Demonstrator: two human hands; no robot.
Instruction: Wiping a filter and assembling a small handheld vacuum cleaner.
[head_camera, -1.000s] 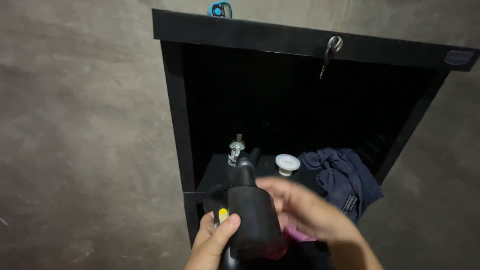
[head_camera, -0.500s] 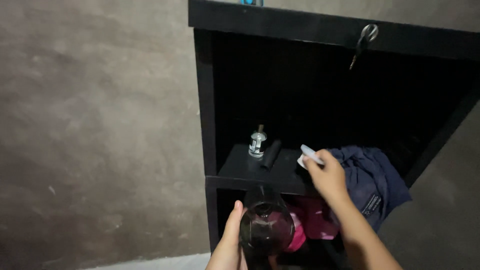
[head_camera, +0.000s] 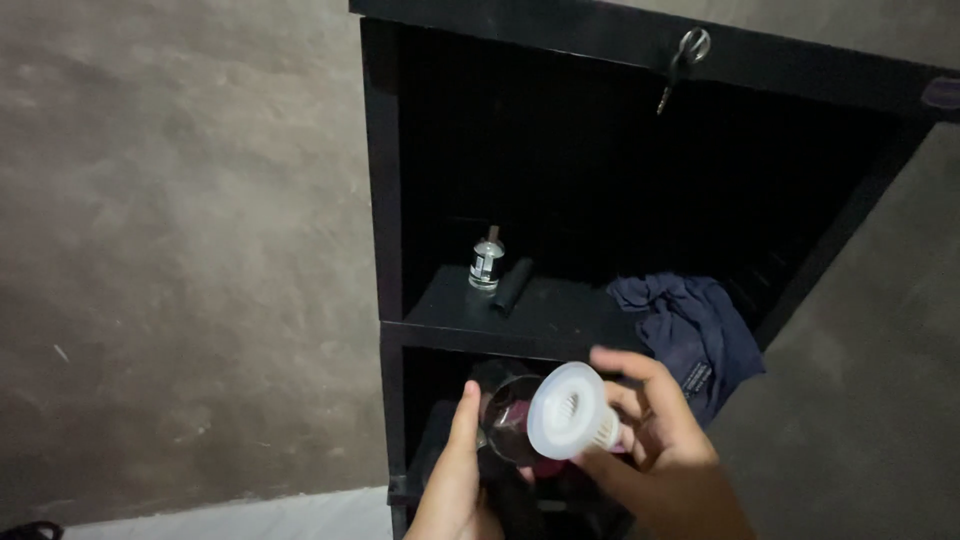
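Note:
My left hand (head_camera: 452, 480) grips a dark, rounded device body (head_camera: 508, 418) low in the view, its round open end turned up toward me. My right hand (head_camera: 655, 440) holds a white cone-shaped filter (head_camera: 572, 412) with a wide round rim, right beside that open end and partly overlapping it. Both hands are in front of a black open shelf unit (head_camera: 385, 220).
On the shelf board (head_camera: 560, 315) stand a small clear bottle (head_camera: 487, 262) and a black cylinder (head_camera: 513, 285); a dark blue cloth (head_camera: 690, 330) hangs over its right edge. A key (head_camera: 684, 55) hangs from the top panel. Pink fabric sits in the lower compartment. Grey concrete wall on the left.
My right hand lifted the white filter off the shelf and brought it down to the open end of the dark device. My view shifted slightly to the right.

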